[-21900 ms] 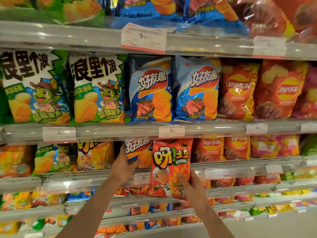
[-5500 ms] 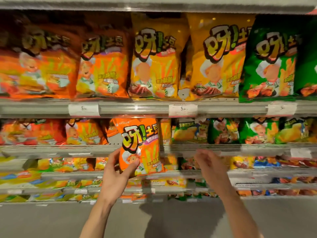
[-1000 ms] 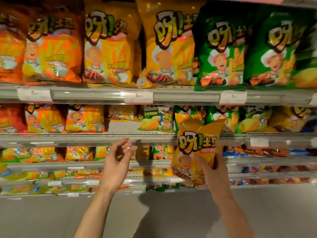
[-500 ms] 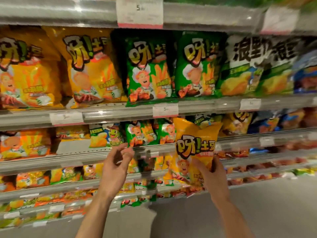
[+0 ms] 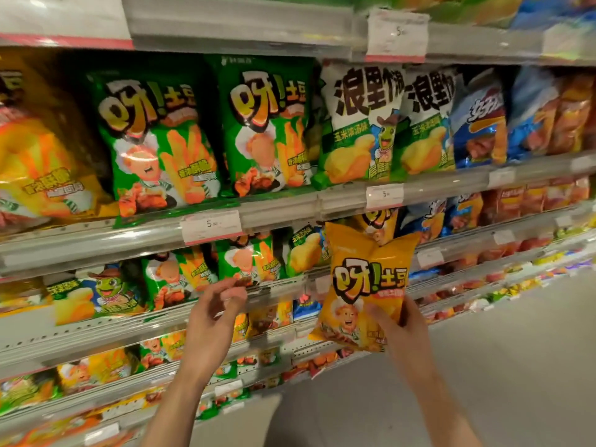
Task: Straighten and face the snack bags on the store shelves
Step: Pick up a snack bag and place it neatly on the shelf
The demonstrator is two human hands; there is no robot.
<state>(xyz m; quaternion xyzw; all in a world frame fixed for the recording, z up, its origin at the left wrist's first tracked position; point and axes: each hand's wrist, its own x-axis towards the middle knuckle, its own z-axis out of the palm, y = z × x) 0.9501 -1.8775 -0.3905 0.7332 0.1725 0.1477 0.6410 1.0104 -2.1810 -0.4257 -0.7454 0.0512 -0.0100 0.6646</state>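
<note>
My right hand (image 5: 401, 330) grips a small yellow snack bag (image 5: 367, 282) by its lower right corner and holds it upright, face toward me, in front of the second shelf. My left hand (image 5: 214, 312) hovers empty with loosely curled fingers just before the rail of that shelf (image 5: 96, 327), below small green bags (image 5: 251, 258). On the shelf above stand two large green bags (image 5: 154, 137), a yellow one (image 5: 35, 156) at the left and white-and-green frog bags (image 5: 358, 124) at the right.
Blue and red chip bags (image 5: 483, 124) fill the right end of the upper shelf. White price tags (image 5: 211, 225) hang on the shelf rails. Lower shelves with small bags run down to the grey floor (image 5: 483, 366) at the right.
The view has swung further right along the shelves, bringing the frog and blue bags closer to centre. My right hand still holds the yellow bag; my left hand stays empty.
</note>
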